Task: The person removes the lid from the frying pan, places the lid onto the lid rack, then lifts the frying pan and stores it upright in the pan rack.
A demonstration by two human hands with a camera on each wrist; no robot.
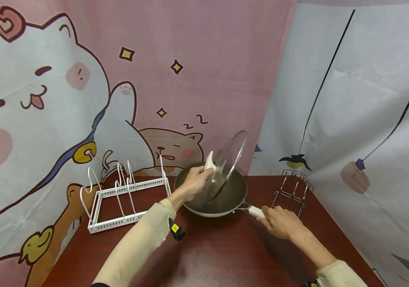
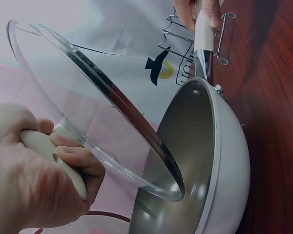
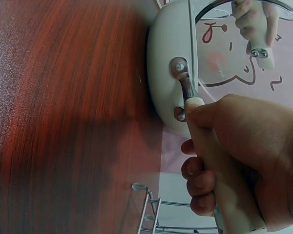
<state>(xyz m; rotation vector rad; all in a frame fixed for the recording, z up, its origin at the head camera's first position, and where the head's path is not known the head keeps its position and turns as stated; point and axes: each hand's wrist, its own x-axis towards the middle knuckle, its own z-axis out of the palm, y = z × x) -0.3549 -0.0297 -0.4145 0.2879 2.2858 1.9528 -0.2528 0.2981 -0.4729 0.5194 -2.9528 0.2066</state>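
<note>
My left hand [image 1: 194, 181] grips the cream handle [image 2: 53, 156] of a glass pan lid [image 1: 230, 167]. The lid is tilted steeply, its lower rim inside the opening of the pan. Below it stands a white frying pan [image 1: 213, 214] with a grey-brown interior, on the table. In the right wrist view, my right hand [image 3: 254, 146] has its fingers curled round the pan's cream handle [image 3: 217, 170]. That handle points toward the right front in the head view. The left palm hides part of the lid handle in the left wrist view.
A white rack [image 1: 129, 217] with upright wire dividers stands left of the pan. On the right, near the back wall, is a small chrome wire rack [image 1: 290, 195]. The dark red wooden table [image 1: 219, 251] meets a printed cloth backdrop [image 1: 219, 59] behind.
</note>
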